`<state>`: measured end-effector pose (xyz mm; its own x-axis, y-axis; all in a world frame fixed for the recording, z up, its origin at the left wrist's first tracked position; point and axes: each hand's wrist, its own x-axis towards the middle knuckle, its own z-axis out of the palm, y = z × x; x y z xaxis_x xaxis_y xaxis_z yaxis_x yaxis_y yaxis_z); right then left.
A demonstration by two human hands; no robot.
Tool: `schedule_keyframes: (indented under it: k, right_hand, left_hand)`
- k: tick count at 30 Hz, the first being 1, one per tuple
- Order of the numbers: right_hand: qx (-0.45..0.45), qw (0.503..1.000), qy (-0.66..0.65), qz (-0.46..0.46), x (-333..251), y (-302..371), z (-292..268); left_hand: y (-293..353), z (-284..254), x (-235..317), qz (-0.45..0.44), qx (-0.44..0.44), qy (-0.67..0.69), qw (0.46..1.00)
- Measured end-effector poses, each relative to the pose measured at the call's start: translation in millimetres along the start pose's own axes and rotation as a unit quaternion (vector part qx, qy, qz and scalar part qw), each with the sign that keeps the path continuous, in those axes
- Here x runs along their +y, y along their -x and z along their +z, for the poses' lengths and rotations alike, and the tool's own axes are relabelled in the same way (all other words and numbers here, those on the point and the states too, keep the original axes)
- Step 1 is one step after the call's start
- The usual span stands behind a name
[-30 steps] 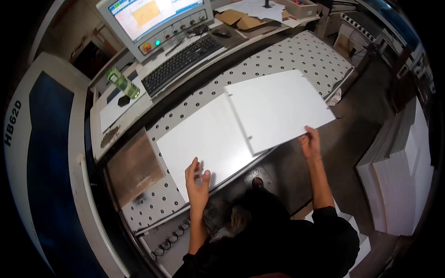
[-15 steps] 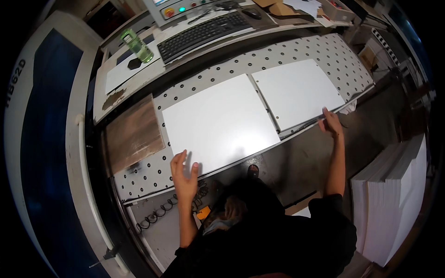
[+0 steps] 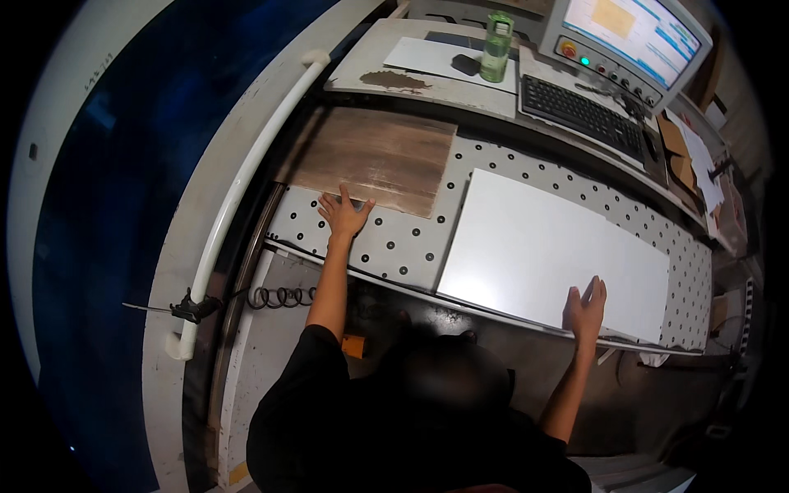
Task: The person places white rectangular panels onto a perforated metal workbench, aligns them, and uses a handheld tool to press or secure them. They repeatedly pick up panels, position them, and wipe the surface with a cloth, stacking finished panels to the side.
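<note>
My left hand is open, fingers spread, at the near edge of a brown, scuffed wooden board. Its fingertips overlap the edge; whether they press on it I cannot tell. The board lies flat at the left end of a pale table dotted with black-ringed holes. To its right lie white panels, seen as one long bright surface with a small step in the far edge. At their near edge is my right hand, open, fingers stretched out, apparently gripping nothing.
Behind the table, a ledge holds a green bottle, a black keyboard and a monitor with buttons. A white rail runs along the blue-and-white machine at left. A coiled black cable hangs below the table edge.
The view has swung left. My left hand has gone from the white panel's corner to the brown board. The white panels now show no gap between them, and my right hand is over their near edge.
</note>
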<state>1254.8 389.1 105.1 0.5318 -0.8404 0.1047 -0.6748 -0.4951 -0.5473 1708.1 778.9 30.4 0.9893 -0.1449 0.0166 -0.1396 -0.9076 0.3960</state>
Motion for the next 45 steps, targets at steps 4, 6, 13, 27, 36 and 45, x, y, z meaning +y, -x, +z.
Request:
schedule_keyframes:
  k: [4, 6, 13, 27, 36, 45]
  right_hand:
    - [0.05, 0.998, 0.018, -0.032, 4.4, 5.7, 16.4]
    - [0.045, 0.997, 0.046, -0.042, -0.3, 8.4, 13.9]
    - [0.057, 0.998, -0.007, -0.026, -82.5, 32.4, 55.3]
    - [-0.027, 0.994, -0.009, -0.105, -296.5, 15.3, 172.1]
    - [-0.299, 0.906, -0.17, -0.246, -332.8, 70.6, 227.7]
    - [-0.318, 0.865, 0.028, -0.386, -297.6, 106.7, 239.8]
  left_hand:
    - [-17.5, 0.0, -19.5, 0.011, -0.02, -0.02, 1.0]
    - [-23.7, -1.4, -32.8, 0.012, -0.021, -0.022, 0.999]
    - [-70.6, -29.4, -93.6, 0.017, 0.012, -0.044, 0.999]
    - [-107.2, -58.0, -142.7, 0.008, -0.068, 0.23, 0.971]
    - [-15.7, -42.6, -49.5, 0.157, 0.054, 0.028, 0.986]
    - [-99.2, -17.5, -66.5, 0.116, 0.027, -0.031, 0.992]
